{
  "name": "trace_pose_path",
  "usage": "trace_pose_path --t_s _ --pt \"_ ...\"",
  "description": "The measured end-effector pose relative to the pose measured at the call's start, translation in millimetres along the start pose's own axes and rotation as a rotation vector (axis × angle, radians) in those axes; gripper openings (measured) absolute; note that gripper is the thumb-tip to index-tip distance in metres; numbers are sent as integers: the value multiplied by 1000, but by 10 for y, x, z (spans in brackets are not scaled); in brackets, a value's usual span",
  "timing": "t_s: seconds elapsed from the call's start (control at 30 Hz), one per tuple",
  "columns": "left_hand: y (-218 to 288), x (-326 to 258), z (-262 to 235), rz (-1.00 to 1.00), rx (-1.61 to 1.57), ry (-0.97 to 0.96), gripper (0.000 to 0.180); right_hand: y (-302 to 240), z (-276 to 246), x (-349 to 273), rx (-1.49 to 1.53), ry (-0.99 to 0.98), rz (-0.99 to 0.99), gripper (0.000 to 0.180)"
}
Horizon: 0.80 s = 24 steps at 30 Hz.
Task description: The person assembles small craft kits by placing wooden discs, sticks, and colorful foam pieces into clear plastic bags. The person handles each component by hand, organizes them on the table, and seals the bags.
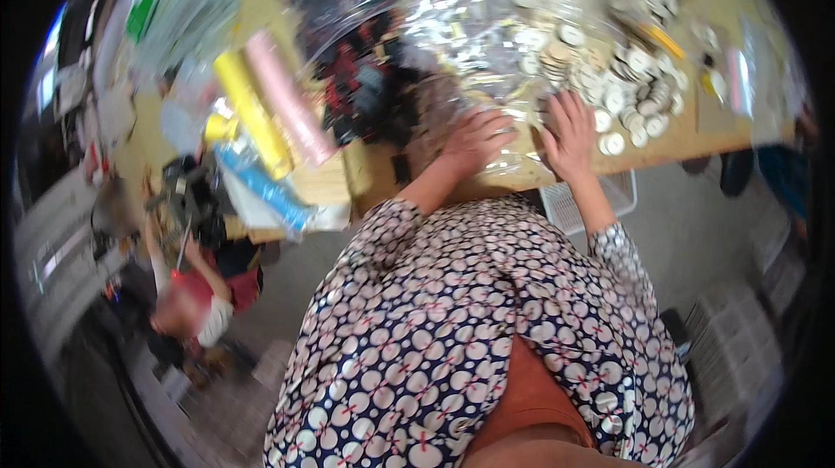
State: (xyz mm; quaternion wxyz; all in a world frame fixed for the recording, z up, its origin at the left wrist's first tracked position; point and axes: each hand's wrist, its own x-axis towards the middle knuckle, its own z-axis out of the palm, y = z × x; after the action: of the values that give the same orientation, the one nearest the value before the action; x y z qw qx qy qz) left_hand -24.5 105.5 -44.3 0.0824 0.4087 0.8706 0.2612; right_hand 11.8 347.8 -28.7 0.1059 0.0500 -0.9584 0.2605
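My left hand [477, 143] rests on a heap of clear plastic packets [465, 59] at the table's front edge, its fingers stretched out and pointing right. My right hand [571, 135] lies a little to its right, fingers extended forward and thumb apart. Just past and beside it spread many white round discs [617, 101] with small centre holes. Between the two hands lies shiny clear film [520, 150]. Black and red pieces [361, 90] are piled to the left of my left hand; blur hides their kind.
Pink [287, 98], yellow [252, 111] and blue [265, 185] rolls lie on the table's left side. Green-edged plastic packs [183, 11] sit behind them. A white basket [591, 200] is below the table edge. Another person [196, 298] works at the far left, beside a dark machine [193, 198].
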Motion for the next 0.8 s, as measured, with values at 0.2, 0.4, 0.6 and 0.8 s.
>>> trace_pose_path --t_s 0.2,0.4,0.6,0.8 --pt "-91 202 155 46 33 110 38 -79 398 -427 49 -16 58 59" --pt "-26 507 148 -13 -5 139 33 -12 466 -325 9 5 128 61" --pt "62 520 102 -76 -110 152 28 -2 554 -330 -23 48 98 57" --pt "-53 602 151 -32 48 271 10 -16 533 -317 -33 24 127 57"
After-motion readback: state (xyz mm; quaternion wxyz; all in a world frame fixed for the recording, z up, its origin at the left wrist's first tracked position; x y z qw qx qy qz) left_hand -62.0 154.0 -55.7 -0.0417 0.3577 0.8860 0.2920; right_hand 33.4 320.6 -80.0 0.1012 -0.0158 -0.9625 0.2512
